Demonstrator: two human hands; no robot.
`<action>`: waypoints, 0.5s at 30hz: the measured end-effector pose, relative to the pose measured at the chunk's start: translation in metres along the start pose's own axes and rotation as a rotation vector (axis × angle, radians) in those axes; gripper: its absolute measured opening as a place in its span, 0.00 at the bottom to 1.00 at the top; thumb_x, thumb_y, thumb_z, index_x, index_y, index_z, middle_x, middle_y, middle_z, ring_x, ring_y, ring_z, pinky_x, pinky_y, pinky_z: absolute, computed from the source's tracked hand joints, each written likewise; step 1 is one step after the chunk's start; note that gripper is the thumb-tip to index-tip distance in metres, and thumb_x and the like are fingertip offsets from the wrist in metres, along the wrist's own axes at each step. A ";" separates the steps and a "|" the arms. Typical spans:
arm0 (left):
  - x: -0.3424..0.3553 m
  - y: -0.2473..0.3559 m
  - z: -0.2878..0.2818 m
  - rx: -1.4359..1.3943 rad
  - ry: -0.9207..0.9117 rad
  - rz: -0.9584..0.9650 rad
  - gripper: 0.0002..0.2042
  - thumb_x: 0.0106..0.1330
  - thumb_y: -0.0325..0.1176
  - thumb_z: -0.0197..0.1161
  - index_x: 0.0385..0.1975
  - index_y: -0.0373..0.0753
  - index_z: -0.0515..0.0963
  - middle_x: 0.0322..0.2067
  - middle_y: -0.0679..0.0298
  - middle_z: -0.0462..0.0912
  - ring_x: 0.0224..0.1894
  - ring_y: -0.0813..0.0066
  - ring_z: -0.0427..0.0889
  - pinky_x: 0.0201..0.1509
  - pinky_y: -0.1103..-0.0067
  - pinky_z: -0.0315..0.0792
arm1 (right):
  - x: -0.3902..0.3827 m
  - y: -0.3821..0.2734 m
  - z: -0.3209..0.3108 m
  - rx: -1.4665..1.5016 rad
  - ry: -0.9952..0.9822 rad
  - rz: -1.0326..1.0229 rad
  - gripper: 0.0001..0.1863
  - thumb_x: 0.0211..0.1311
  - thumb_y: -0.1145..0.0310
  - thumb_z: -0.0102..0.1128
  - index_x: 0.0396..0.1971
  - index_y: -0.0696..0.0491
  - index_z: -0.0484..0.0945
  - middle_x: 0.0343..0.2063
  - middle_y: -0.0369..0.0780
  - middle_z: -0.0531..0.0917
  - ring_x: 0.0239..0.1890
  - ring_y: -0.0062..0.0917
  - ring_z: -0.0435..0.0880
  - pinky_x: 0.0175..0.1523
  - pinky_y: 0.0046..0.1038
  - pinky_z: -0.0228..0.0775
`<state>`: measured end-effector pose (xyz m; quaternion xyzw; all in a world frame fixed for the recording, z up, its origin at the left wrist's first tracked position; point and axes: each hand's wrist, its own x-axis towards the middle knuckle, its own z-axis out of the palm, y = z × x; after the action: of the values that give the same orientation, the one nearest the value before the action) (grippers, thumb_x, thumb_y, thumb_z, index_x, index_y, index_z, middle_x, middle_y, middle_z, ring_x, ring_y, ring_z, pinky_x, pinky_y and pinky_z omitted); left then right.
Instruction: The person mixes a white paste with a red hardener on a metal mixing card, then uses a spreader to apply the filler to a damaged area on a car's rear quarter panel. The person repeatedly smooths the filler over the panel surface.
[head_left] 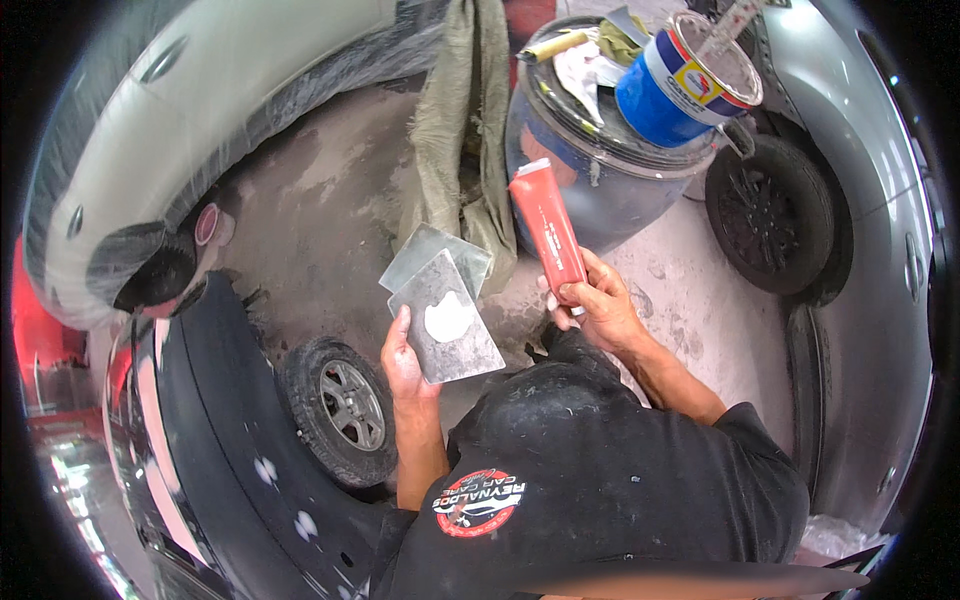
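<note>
Pinching: right hand [602,305] on red tube [548,220], left hand [405,368] on grey plate [462,360].
We have white dab [450,318] left of tube.

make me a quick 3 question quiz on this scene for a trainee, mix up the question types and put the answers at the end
1. Which hand holds the red tube?
2. True or false: the red tube is touching the white patch on the gray plate.
3. Fill in the blank: the blue can stands on the lid of a large, dark ____.

Key:
1. The right hand.
2. False; they are apart, and the gray plate is in the left hand.
3. Drum.
</note>
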<state>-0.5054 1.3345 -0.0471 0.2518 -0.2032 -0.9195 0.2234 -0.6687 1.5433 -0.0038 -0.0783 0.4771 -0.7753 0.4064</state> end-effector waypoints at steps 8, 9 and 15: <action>-0.017 0.015 -0.009 0.004 0.002 0.077 0.21 0.72 0.39 0.52 0.57 0.29 0.71 0.51 0.51 0.81 0.52 0.56 0.82 0.59 0.62 0.75 | 0.015 0.024 0.022 0.002 0.121 -0.041 0.24 0.55 0.84 0.45 0.53 0.51 0.68 0.31 0.35 0.77 0.27 0.18 0.74 0.24 0.20 0.60; -0.020 0.016 -0.008 -0.018 -0.007 0.077 0.21 0.72 0.39 0.52 0.57 0.29 0.71 0.51 0.51 0.81 0.52 0.56 0.82 0.59 0.62 0.75 | 0.018 0.024 0.022 -0.009 0.079 -0.059 0.22 0.56 0.83 0.47 0.52 0.52 0.68 0.31 0.35 0.77 0.28 0.18 0.74 0.25 0.20 0.61; -0.027 0.018 -0.004 0.003 0.045 0.115 0.21 0.72 0.39 0.52 0.57 0.29 0.71 0.51 0.51 0.81 0.51 0.56 0.83 0.58 0.62 0.75 | 0.017 0.017 0.024 -0.112 -0.026 0.012 0.10 0.71 0.64 0.58 0.45 0.53 0.74 0.26 0.33 0.78 0.22 0.16 0.72 0.24 0.19 0.60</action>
<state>-0.4762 1.3326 -0.0316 0.2608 -0.2136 -0.8989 0.2798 -0.6581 1.5113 -0.0089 -0.1082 0.5150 -0.7439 0.4120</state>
